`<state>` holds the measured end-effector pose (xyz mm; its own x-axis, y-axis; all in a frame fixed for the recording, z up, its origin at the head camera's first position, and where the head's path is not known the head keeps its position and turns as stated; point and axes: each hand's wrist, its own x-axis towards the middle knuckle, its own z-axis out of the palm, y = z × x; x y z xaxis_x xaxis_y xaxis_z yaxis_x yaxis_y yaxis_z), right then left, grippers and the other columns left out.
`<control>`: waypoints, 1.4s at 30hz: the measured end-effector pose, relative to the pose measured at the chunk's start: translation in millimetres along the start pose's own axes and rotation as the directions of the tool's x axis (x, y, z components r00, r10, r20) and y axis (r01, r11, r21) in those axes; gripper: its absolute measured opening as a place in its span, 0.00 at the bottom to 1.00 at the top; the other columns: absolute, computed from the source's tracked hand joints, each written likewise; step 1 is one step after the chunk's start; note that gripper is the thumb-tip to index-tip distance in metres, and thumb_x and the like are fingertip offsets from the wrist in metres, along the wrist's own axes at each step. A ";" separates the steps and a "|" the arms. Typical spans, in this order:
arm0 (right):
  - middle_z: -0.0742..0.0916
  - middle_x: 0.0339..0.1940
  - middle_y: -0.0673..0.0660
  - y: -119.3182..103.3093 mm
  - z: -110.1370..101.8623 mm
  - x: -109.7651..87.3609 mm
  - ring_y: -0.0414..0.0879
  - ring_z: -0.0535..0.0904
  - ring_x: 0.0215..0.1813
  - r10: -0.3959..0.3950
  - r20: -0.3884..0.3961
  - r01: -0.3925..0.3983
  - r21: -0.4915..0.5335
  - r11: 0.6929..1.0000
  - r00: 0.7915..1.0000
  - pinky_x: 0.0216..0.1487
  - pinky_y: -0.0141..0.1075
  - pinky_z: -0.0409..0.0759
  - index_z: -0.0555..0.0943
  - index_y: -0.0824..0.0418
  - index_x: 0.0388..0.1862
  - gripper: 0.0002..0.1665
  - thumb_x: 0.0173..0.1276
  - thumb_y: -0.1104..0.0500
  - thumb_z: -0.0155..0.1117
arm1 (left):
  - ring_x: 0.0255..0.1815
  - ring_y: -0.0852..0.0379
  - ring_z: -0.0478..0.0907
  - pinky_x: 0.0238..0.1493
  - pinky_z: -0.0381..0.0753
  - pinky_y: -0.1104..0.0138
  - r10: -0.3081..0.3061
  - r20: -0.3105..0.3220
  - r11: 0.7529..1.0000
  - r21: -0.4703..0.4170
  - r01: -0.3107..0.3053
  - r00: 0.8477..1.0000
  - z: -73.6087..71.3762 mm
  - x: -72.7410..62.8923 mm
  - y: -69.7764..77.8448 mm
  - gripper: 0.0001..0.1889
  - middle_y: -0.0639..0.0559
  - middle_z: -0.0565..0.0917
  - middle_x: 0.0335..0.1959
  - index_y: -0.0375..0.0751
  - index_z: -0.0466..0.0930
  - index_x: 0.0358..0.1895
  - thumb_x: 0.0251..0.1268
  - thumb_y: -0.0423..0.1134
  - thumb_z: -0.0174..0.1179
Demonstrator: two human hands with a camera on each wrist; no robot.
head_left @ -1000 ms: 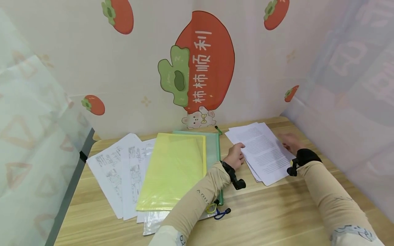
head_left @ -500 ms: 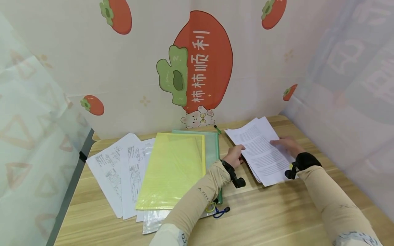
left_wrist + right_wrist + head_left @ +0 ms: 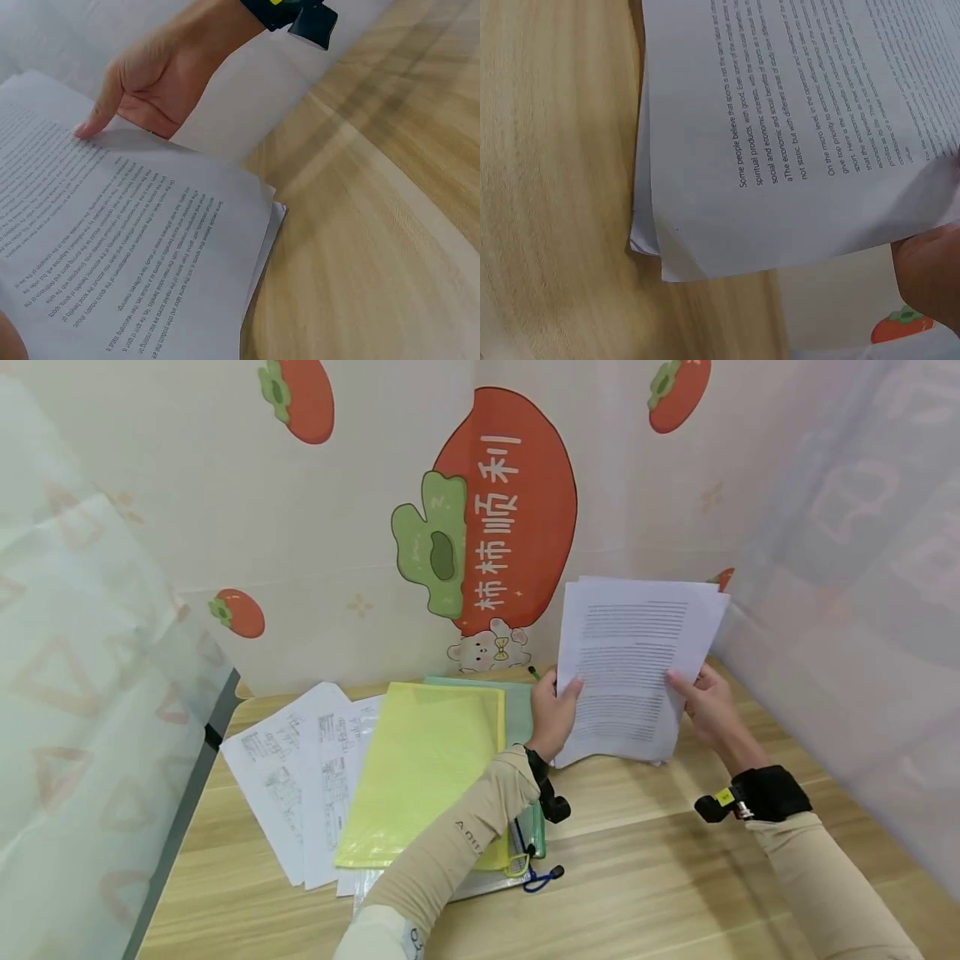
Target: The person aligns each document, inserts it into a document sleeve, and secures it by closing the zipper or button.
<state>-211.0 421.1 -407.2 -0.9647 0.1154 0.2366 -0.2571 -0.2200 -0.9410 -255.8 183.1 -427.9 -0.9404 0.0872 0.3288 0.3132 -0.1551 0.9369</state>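
A stack of printed paper sheets (image 3: 630, 668) stands tilted up over the right part of the table, text side toward me. My left hand (image 3: 553, 714) grips its left edge, thumb lying on the front sheet. At the right edge my right hand (image 3: 708, 706) holds the stack the same way, fingers behind it. The sheets are slightly uneven, with a second corner showing behind the front sheet in the right wrist view. In the left wrist view the right hand's thumb presses on the printed page (image 3: 135, 232).
Left of the stack lies a yellow zip folder (image 3: 427, 768) over a green one (image 3: 519, 706) and a clear one with a blue pull loop (image 3: 536, 881). Several printed sheets (image 3: 281, 785) fan out at the table's left. A patterned curtain (image 3: 337, 527) hangs behind the wooden table (image 3: 622, 877).
The paper stack has been lifted from lying on the table to a tilted-up position. My right hand has moved onto its right edge, and both hands now hold it.
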 end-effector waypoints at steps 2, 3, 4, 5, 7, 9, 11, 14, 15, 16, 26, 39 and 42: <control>0.92 0.47 0.46 -4.1 7.0 -4.0 0.38 0.89 0.46 -0.023 0.021 0.022 0.020 1.000 1.000 0.46 0.29 0.85 0.85 0.53 0.53 0.19 0.77 0.72 0.54 | 0.41 0.44 0.89 0.39 0.84 0.71 0.053 0.002 0.999 0.013 -0.053 0.999 -2.2 2.4 3.5 0.12 0.35 0.89 0.44 0.30 0.83 0.53 0.72 0.32 0.62; 0.92 0.46 0.47 -5.5 10.1 -5.6 0.38 0.89 0.46 -0.029 0.019 0.029 0.022 0.999 0.999 0.46 0.29 0.85 0.86 0.53 0.51 0.18 0.77 0.72 0.54 | 0.41 0.44 0.89 0.38 0.83 0.72 0.066 -0.003 0.998 0.019 -0.065 0.998 -3.0 3.3 4.3 0.11 0.35 0.89 0.44 0.30 0.84 0.52 0.72 0.33 0.62; 0.92 0.46 0.47 -6.6 13.2 -7.1 0.38 0.89 0.46 -0.034 0.016 0.034 0.015 0.999 0.999 0.46 0.29 0.85 0.86 0.53 0.50 0.18 0.77 0.71 0.55 | 0.40 0.44 0.89 0.37 0.82 0.72 0.073 -0.012 0.997 0.028 -0.073 0.997 -3.8 3.9 4.7 0.11 0.36 0.89 0.43 0.30 0.84 0.51 0.72 0.33 0.63; 0.92 0.45 0.47 -7.3 16.3 -8.4 0.38 0.89 0.45 -0.038 0.008 0.038 0.009 0.999 0.999 0.46 0.29 0.85 0.87 0.54 0.49 0.17 0.77 0.71 0.55 | 0.40 0.43 0.89 0.37 0.82 0.73 0.074 -0.023 0.997 0.031 -0.074 0.997 -4.5 4.3 5.0 0.11 0.36 0.89 0.43 0.30 0.84 0.51 0.72 0.34 0.63; 0.92 0.44 0.46 -8.0 22.1 -10.9 0.37 0.89 0.45 -0.045 -0.015 0.045 -0.018 0.999 0.999 0.45 0.28 0.85 0.88 0.52 0.47 0.16 0.77 0.69 0.56 | 0.38 0.44 0.89 0.35 0.80 0.73 0.070 -0.057 0.997 0.033 -0.068 0.996 -5.6 5.2 4.0 0.11 0.36 0.90 0.40 0.31 0.85 0.48 0.72 0.35 0.64; 0.92 0.44 0.44 -7.2 26.2 -12.9 0.36 0.89 0.45 -0.048 -0.038 0.046 -0.061 0.997 0.998 0.45 0.27 0.85 0.87 0.51 0.47 0.15 0.77 0.67 0.57 | 0.35 0.45 0.88 0.33 0.80 0.73 0.062 -0.087 0.998 0.025 -0.060 0.994 -7.1 6.3 2.4 0.11 0.36 0.89 0.38 0.31 0.86 0.45 0.72 0.37 0.64; 0.91 0.44 0.42 -6.2 29.8 -14.8 0.34 0.88 0.44 -0.056 -0.064 0.048 -0.125 0.991 0.996 0.45 0.26 0.85 0.86 0.52 0.50 0.13 0.77 0.65 0.58 | 0.33 0.48 0.87 0.31 0.79 0.73 0.050 -0.104 0.999 0.020 -0.048 0.993 -9.4 7.3 1.6 0.12 0.36 0.89 0.36 0.31 0.86 0.44 0.72 0.39 0.64; 0.89 0.42 0.37 -5.6 34.0 -16.8 0.31 0.86 0.42 -0.080 -0.104 0.045 -0.302 0.952 0.991 0.43 0.24 0.83 0.81 0.65 0.59 0.16 0.79 0.61 0.57 | 0.29 0.54 0.84 0.29 0.76 0.74 0.018 -0.096 1.000 0.025 -0.016 0.995 -14.8 8.6 1.4 0.12 0.35 0.89 0.35 0.30 0.86 0.43 0.74 0.39 0.61; 0.88 0.41 0.35 -5.9 35.4 -17.4 0.30 0.85 0.42 -0.088 -0.113 0.040 -0.368 0.929 0.990 0.42 0.23 0.83 0.78 0.70 0.63 0.19 0.80 0.61 0.56 | 0.27 0.57 0.83 0.28 0.75 0.74 0.002 -0.090 0.999 0.035 0.001 0.996 -16.9 9.0 1.8 0.13 0.35 0.88 0.35 0.30 0.86 0.43 0.75 0.39 0.60; 0.87 0.40 0.34 -6.4 36.6 -17.9 0.30 0.84 0.40 -0.092 -0.121 0.032 -0.425 0.905 0.988 0.41 0.23 0.82 0.75 0.75 0.65 0.23 0.80 0.60 0.56 | 0.27 0.59 0.82 0.28 0.75 0.75 -0.019 -0.077 0.999 0.042 0.022 0.997 -19.4 8.7 2.9 0.13 0.35 0.88 0.35 0.29 0.85 0.44 0.76 0.38 0.59; 0.84 0.30 0.32 -13.2 49.6 -20.0 0.30 0.82 0.33 0.036 -0.171 -0.118 -0.502 0.857 0.985 0.34 0.26 0.82 0.66 0.82 0.69 0.29 0.81 0.61 0.53 | 0.30 0.60 0.81 0.32 0.77 0.72 -0.274 0.069 0.961 0.057 0.271 0.959 -42.7 10.7 15.8 0.13 0.37 0.87 0.41 0.34 0.82 0.57 0.79 0.36 0.54; 0.82 0.38 0.39 1.9 41.4 -42.6 0.34 0.81 0.42 0.477 -0.116 -0.486 -0.342 0.804 0.871 0.44 0.33 0.82 0.48 0.74 0.81 0.40 0.82 0.56 0.51 | 0.44 0.49 0.87 0.50 0.87 0.58 -0.510 0.209 0.856 0.226 0.466 0.835 -98.8 14.2 24.4 0.15 0.42 0.88 0.45 0.36 0.83 0.56 0.79 0.42 0.54; 0.84 0.38 0.40 9.7 37.7 -52.8 0.36 0.82 0.42 0.530 -0.088 -0.526 -0.332 0.783 0.844 0.44 0.34 0.83 0.48 0.73 0.81 0.40 0.83 0.56 0.51 | 0.34 0.50 0.86 0.42 0.86 0.60 -0.528 0.194 0.818 0.377 0.434 0.827 -119.2 9.4 18.1 0.13 0.45 0.86 0.32 0.34 0.83 0.41 0.78 0.40 0.54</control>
<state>-164.7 376.4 -419.7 -0.9451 0.0658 -0.3202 0.3252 0.0888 -0.9415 -274.8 63.9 -421.9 -0.9171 0.3447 -0.2001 -0.1022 0.2819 0.9540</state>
